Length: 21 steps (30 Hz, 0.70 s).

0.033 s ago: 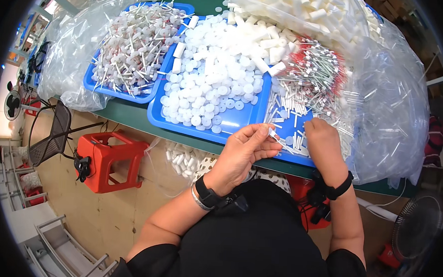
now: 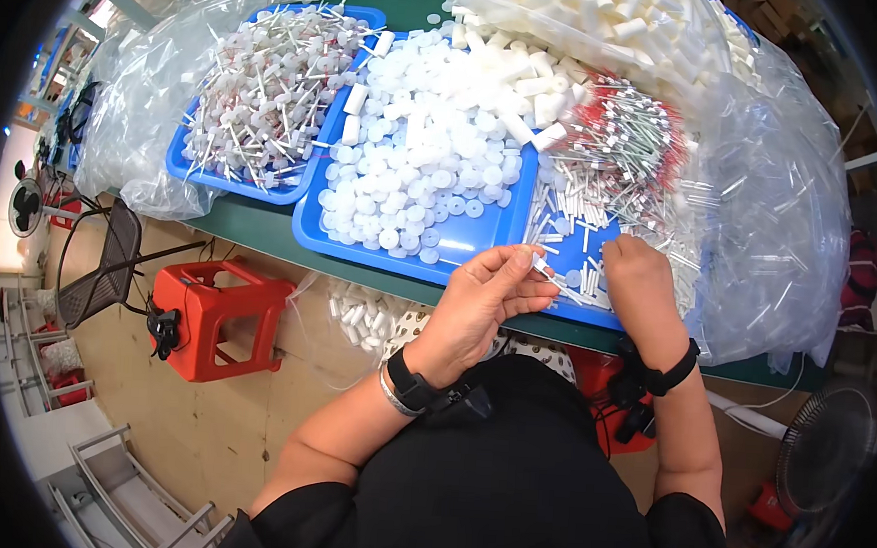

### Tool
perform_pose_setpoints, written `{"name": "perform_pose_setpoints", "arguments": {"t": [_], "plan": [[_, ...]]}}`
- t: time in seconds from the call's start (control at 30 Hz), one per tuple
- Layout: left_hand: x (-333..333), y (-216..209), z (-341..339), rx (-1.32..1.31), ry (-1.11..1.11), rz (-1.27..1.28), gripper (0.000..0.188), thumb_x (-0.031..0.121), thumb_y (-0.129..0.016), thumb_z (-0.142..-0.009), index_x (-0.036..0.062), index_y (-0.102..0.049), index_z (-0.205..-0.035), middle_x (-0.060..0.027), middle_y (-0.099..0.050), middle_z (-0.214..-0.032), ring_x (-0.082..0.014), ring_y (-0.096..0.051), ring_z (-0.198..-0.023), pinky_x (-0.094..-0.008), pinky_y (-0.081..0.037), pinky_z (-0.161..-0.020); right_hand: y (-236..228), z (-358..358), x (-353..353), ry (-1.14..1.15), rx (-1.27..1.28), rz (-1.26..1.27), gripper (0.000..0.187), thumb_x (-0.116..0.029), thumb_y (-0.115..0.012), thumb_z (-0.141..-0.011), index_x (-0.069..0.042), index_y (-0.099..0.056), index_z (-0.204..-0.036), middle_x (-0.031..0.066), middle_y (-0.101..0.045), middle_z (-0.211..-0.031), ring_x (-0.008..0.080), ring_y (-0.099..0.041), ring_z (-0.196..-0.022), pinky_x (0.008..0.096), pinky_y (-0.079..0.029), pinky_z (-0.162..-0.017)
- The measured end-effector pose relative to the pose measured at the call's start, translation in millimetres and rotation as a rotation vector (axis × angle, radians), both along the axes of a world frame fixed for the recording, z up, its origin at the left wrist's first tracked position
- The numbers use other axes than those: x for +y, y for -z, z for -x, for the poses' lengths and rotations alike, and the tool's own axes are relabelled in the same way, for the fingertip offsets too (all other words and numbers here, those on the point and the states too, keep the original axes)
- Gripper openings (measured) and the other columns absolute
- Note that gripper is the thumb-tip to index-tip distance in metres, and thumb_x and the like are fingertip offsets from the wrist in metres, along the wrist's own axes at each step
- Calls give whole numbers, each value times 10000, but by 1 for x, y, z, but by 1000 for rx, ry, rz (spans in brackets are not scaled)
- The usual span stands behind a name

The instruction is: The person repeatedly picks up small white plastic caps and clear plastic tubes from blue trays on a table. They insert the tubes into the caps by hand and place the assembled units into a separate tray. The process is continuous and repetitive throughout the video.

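My left hand is closed in a pinch over the front edge of the right-hand blue tray. Between thumb and forefinger it grips a small white stick-like part, whose thin end points down to the right. My right hand is closed, fingers curled, low over the same tray. Whatever its fingertips hold is hidden. White sticks and translucent discs lie between the hands. Behind them sits a heap of thin parts with red wires.
The middle blue tray holds translucent discs and white cylinders. Farther left, another blue tray is heaped with assembled-looking pieces. Plastic bags flank the trays on the green table. A red stool stands at left, a fan at right.
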<state>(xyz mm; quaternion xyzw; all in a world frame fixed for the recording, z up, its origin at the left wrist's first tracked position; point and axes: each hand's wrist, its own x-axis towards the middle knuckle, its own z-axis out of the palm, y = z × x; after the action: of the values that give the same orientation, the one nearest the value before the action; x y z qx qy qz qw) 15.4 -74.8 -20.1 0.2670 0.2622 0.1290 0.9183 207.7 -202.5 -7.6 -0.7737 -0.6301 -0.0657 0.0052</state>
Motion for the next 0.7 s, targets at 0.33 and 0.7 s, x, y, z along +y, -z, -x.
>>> {"name": "perform_pose_setpoints", "arguments": {"t": [0.33, 0.7], "plan": [[0, -7, 0, 9, -64, -7, 329, 240, -570, -1006, -29, -569, -1196, -125, -665, -1012, -225, -690, -990, -311, -581, -862, -1, 0, -2, 7, 184, -171, 49, -34, -610, -728, -24, -567, -751, 118, -563, -725, 297, -614, -700, 399, -514, -621], [0, -8, -3, 18, -84, 1, 324, 229, -563, -1010, -36, -556, -1196, -129, -655, -1019, -234, -685, -1004, -312, -581, -881, -7, -2, -2, -76, 77, -23, 55, -8, -588, -727, -27, -562, -772, 121, -562, -761, 281, -612, -743, 382, -514, -665]]}}
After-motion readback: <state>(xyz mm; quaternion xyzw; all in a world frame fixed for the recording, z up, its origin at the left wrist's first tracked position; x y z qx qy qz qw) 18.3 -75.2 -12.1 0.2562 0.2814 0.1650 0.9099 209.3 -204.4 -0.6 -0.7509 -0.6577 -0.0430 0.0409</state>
